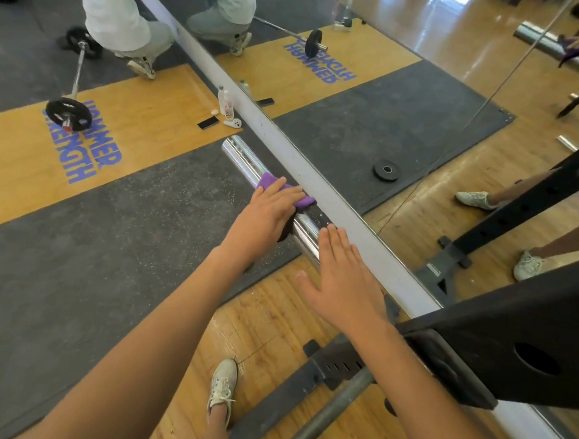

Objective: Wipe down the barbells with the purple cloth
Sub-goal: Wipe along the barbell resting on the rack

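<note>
Okay, my left hand (268, 214) lies flat, pressing the purple cloth (304, 201) on the barbell (242, 157); my right hand (342, 283) is open, steadying it. I'd stroke firmly outward.

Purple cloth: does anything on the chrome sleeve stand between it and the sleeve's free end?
Nothing visible: the barbell sleeve is bare from the purple cloth to its free end. The right hand lies on the other side, towards the rack.

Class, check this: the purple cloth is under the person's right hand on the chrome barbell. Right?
No. The head view shows the purple cloth under the left hand on the chrome barbell; the right hand holds nothing.
</note>
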`<state>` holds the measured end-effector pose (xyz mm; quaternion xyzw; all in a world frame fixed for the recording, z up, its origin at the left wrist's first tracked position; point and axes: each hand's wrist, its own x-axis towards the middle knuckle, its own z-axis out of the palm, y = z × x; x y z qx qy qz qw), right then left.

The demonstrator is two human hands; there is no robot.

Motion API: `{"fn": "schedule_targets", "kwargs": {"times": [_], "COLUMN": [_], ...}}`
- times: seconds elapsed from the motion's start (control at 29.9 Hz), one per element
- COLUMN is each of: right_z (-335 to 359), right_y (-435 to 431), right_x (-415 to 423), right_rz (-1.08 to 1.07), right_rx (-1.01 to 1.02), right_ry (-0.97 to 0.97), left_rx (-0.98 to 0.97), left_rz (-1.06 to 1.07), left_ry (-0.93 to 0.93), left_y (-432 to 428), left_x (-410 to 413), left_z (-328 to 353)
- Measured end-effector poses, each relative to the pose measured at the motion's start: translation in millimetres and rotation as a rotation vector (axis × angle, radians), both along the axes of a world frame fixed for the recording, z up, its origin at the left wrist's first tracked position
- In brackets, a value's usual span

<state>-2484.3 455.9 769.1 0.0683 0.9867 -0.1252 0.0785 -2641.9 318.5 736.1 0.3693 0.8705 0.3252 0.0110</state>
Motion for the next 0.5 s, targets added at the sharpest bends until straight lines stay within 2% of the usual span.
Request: {"fn": "schedule_targets", "kwargs": {"times": [0.13,0.3,0.43,0.5], "right_z": [-0.3,1.8,2.1,2.6], "right_y": [-2.0,-2.3,-1.9,-1.9], "right_x": [-0.5,-1.3,-0.3,0.3], "right_rz": [-0.026,-0.08,-0.088,-0.087], "right_rx": [-0.019,-0.061,-0.075,-0.069], "right_ry": [0.01,0.025,0.03,0.03], "left_rx": [-0.045,0.037,0.042,0.037], "left_rz": [0.018,-0.058,0.021,0.115], "left_ry": [0.001,0.015,0.03,-0.022], "left_y": [3.6,0.8,5.2,10.8], "left_x": [-10.5,36.5,31.2,22.5], "left_z": [6.3,-11.2,-11.2,-5.1]}}
